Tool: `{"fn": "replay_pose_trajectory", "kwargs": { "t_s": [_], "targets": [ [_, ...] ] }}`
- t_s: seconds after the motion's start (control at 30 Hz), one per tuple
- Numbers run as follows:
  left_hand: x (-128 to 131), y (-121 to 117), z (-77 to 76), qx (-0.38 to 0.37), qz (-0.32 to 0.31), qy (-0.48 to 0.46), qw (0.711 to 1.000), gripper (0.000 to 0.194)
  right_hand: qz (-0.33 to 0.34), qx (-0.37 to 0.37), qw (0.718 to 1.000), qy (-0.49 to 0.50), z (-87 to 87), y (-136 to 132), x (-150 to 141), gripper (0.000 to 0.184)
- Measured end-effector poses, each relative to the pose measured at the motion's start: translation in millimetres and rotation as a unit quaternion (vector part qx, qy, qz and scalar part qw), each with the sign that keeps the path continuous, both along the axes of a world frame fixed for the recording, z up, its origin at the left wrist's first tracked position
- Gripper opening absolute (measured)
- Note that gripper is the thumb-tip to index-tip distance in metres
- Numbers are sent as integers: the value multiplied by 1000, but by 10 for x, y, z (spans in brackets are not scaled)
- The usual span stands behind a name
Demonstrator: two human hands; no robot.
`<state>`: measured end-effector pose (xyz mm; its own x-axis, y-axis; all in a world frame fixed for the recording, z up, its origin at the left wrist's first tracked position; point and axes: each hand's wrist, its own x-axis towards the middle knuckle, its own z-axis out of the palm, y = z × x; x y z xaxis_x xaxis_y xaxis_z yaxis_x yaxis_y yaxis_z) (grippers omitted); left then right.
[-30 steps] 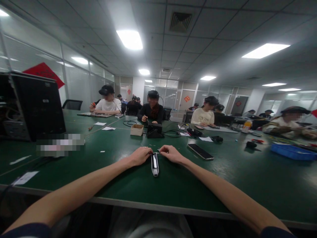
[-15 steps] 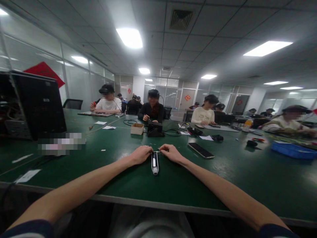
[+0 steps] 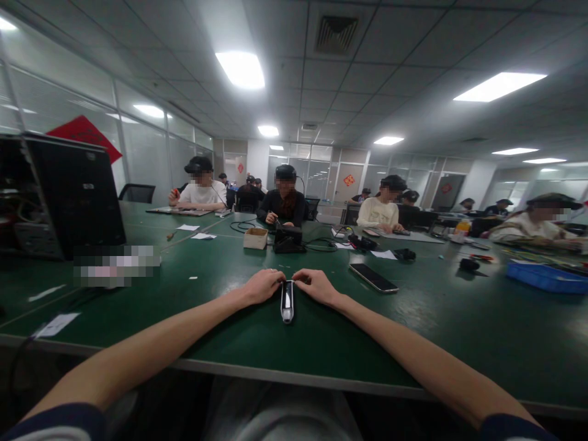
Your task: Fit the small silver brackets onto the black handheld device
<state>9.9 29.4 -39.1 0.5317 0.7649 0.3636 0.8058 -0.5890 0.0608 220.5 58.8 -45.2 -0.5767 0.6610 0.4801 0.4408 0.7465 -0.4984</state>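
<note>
A slim white-edged device with a dark, glossy middle lies lengthwise on the green table, its rounded pale end towards me. My left hand is closed at the far left corner of this device, thumb and fingers bent together. From the other side my right hand pinches at its far right corner. Both sets of fingertips are close together, and any small part between them is too small to make out. My forearms stretch in from the two lower corners.
A phone lies to the right, a blue tray beyond it. Ahead are a small open box and a black device. A computer tower stands at the left. Several people sit around the table.
The right fingertips have shifted slightly at the device's far end, and a pale sliver seen beside them earlier no longer shows. The view has moved a little; the device stays in place.
</note>
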Motion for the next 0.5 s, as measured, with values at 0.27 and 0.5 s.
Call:
{"fn": "replay_pose_trajectory", "kwargs": {
  "t_s": [0.27, 0.5],
  "targets": [
    [-17, 29, -18, -7, -6, -6, 1000, 23, -95, 54, 991, -80, 319, 505, 360, 19],
    [-28, 68, -56, -7, 2, -4, 1000, 24, -140, -17, 949, -281, 326, 958, 323, 26]
  ]
}}
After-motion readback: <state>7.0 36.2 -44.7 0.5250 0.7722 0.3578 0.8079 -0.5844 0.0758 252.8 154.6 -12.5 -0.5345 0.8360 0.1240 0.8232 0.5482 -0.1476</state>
